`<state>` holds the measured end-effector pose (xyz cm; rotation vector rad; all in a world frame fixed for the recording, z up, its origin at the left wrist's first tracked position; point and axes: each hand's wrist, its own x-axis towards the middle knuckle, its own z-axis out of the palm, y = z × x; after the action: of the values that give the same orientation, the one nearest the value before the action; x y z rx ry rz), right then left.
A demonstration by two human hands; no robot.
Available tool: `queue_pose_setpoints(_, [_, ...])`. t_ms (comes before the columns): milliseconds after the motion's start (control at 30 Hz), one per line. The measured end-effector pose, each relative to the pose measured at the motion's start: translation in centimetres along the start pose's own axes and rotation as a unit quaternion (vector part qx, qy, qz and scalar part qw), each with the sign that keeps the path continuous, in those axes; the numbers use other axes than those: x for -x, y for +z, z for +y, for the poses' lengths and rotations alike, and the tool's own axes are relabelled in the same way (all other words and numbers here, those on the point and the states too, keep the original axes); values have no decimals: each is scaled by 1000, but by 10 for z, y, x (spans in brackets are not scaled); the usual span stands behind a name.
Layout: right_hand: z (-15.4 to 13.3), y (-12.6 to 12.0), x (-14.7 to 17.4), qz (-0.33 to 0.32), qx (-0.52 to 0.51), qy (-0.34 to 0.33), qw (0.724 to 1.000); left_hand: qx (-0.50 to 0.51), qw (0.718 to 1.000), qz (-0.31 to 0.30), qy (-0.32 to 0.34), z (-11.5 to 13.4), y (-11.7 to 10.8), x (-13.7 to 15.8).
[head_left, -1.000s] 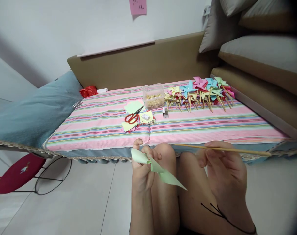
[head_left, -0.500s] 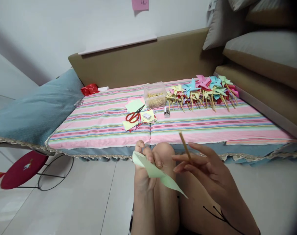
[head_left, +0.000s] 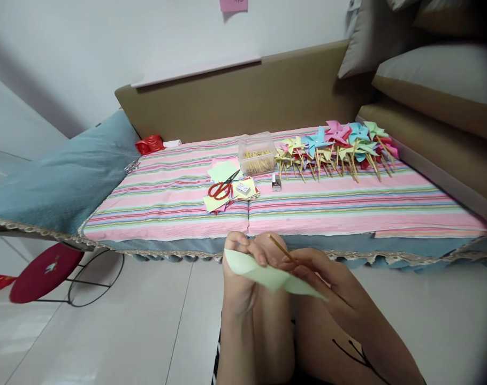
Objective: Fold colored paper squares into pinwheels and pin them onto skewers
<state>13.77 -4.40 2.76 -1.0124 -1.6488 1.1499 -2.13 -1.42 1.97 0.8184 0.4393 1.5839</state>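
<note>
A pale green paper pinwheel head (head_left: 263,274) is pinched in my left hand (head_left: 239,278), its blades stretching down to the right over my knees. My right hand (head_left: 324,275) grips a thin wooden stick (head_left: 280,247) that points up and to the left. The right fingertips are close against the back of the paper, next to the left fingers. Whether the stick touches the paper I cannot tell, and the paper hides part of both hands.
Finished pinwheels (head_left: 340,144) lie at the right on the striped cloth (head_left: 155,198). Beside them are a clear box (head_left: 256,152) of sticks and a small box (head_left: 276,183). Red-handled scissors (head_left: 220,190) rest on paper squares (head_left: 216,204). A red stool (head_left: 46,272) stands on the left.
My right hand has moved left with the stick, up to the left hand and the paper. The pinwheel head has tilted flatter, and the stick leans further left.
</note>
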Motion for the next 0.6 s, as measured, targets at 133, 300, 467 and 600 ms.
queue_pose_setpoints(133, [1,3,0,16,35,9,999,-53,998,22,8,-3,0,2])
queue_pose_setpoints(300, [-2,7,-2,70,31,-11,997,-46,998,29,43,-8,-5,0])
queue_pose_setpoints(467, [-4,11,0,107,51,-18,993,-7,999,21,47,-8,-5,0])
queue_pose_setpoints(600, [-6,12,2,104,61,-28,992,-10,998,46,28,-7,-4,-2])
